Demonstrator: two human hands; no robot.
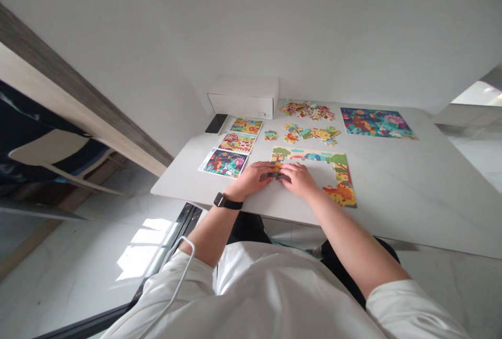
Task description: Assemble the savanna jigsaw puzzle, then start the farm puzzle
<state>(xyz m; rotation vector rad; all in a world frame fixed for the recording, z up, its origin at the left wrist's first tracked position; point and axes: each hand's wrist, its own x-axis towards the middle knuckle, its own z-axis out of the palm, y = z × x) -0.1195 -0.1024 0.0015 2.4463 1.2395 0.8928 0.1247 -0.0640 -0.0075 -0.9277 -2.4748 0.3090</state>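
A partly joined jigsaw puzzle lies on the white table, its top and right borders linked around a bare middle. At its left end my left hand and my right hand meet, fingers bent and closed on a yellow puzzle piece. The fingers cover much of that piece, and I cannot tell whether it is locked into its neighbours. Just beyond lie loose yellow pieces and a single piece. A sheet with three reference pictures rests left of the puzzle.
A white box stands against the wall, with a phone beside it. A heap of reddish pieces lies at the back. To the right is an assembled dark blue puzzle. A white cable runs along my left arm.
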